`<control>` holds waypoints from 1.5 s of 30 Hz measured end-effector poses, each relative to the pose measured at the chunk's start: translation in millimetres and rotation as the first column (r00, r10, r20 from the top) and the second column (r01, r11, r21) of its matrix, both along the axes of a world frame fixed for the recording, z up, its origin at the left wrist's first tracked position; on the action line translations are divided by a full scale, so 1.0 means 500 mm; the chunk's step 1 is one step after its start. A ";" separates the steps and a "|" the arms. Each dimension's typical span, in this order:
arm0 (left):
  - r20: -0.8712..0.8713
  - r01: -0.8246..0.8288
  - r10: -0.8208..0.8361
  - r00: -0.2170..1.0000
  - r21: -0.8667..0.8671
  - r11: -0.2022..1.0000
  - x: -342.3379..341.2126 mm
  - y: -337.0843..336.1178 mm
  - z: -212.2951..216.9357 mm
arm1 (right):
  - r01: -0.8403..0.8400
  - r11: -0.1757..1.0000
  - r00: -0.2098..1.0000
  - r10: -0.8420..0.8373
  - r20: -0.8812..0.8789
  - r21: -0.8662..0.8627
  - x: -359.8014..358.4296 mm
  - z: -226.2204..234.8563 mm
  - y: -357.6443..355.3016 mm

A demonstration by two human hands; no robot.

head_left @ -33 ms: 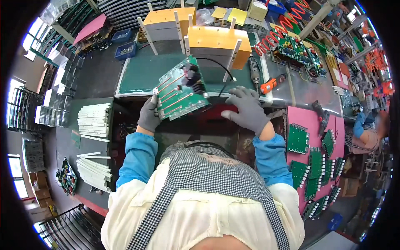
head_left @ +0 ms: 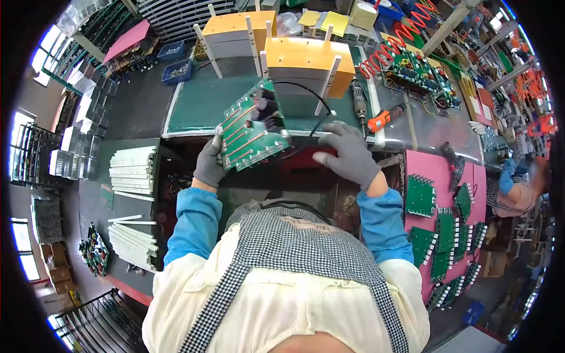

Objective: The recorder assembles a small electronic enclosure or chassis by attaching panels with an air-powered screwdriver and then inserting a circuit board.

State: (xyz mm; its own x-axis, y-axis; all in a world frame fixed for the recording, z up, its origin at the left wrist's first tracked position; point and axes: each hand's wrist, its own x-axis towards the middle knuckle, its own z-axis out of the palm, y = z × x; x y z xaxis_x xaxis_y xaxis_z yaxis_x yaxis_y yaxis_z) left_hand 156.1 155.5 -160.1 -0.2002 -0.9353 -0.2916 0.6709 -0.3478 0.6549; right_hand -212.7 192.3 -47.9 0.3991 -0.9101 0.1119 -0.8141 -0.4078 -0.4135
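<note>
We find the gloved left hand grasping a green circuit board tilted above the near edge of the green mat, right hand released flat on the surface beside it, suggesting mid-handling inspection.

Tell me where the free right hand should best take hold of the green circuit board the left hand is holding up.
Probably the bare right edge of the green circuit board, coming in from the right. The left hand already pinches the lower-left corner, the board is tilted up off the bench, and its face is crowded with parts. The right hand rests open beside it, so an edge grip there avoids the components.
</note>
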 end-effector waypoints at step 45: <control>-0.766 -0.045 -0.012 0.643 -0.053 0.998 0.106 -0.170 -0.014 | -0.083 0.996 0.859 0.083 0.506 -0.024 0.254 -0.114 -0.236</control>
